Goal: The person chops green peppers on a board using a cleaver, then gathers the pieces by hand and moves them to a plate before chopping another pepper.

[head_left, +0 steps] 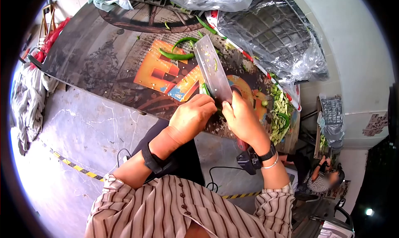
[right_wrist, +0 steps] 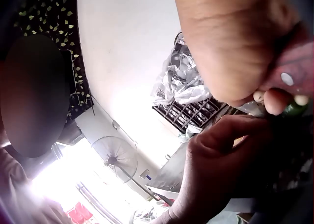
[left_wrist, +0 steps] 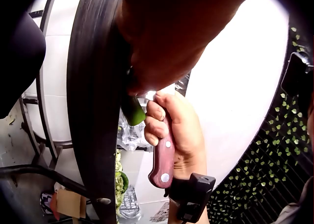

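Observation:
My right hand [head_left: 246, 120] grips a broad-bladed cleaver [head_left: 213, 69] by its reddish riveted handle, which shows clearly in the left wrist view. Bits of green cling to the blade, which slants away over the table. Close beside it on the left, my left hand [head_left: 193, 116] holds a green chili [left_wrist: 132, 111] with curled fingers; most of the chili is hidden by the hand. The chili's blunt end pokes out near the right hand's knuckles. Beyond the blade lie several whole green chilies [head_left: 176, 55]. Chopped green pieces [head_left: 278, 115] are heaped at the table's right end.
The printed dark tabletop [head_left: 83, 57] carries scattered green scraps. Plastic-covered black crates [head_left: 274, 34] stand along its far side, with a red-and-white strip [head_left: 249, 57] before them. A seated person [head_left: 324, 177] works at the right. Grey cloth [head_left: 29, 100] hangs at the left.

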The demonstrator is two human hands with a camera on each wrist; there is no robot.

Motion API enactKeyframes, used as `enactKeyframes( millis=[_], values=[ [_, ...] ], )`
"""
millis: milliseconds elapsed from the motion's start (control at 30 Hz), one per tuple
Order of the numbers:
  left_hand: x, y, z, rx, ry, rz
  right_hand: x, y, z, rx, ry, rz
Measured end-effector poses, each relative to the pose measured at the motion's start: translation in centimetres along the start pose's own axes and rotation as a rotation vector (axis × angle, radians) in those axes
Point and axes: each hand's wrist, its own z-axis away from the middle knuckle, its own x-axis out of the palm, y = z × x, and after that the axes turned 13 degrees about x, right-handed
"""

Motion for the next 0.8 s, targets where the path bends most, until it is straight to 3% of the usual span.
enactKeyframes(
  millis=[333,533,667,800],
  values=[
    [-0.2,0.3,-0.3,0.029,-0.047,0.030,-1.0,0.9,-0.1,0.104,-0.129,-0.087],
    [0.0,0.6,-0.6,0.051,-0.025,0.028,0.3,1.7,-2.0,-0.148,0.056,-0.099],
    [0.2,0.7,-0.6,0.061,-0.029,-0.007,0.1,1.2,-1.3,-0.075,0.051,-0.070],
    [-0.1,0.9,-0.4,0.071,-0.063,-0.053,1.2,2.9,-1.6,-0.167,0.153,-0.084]
  ],
)
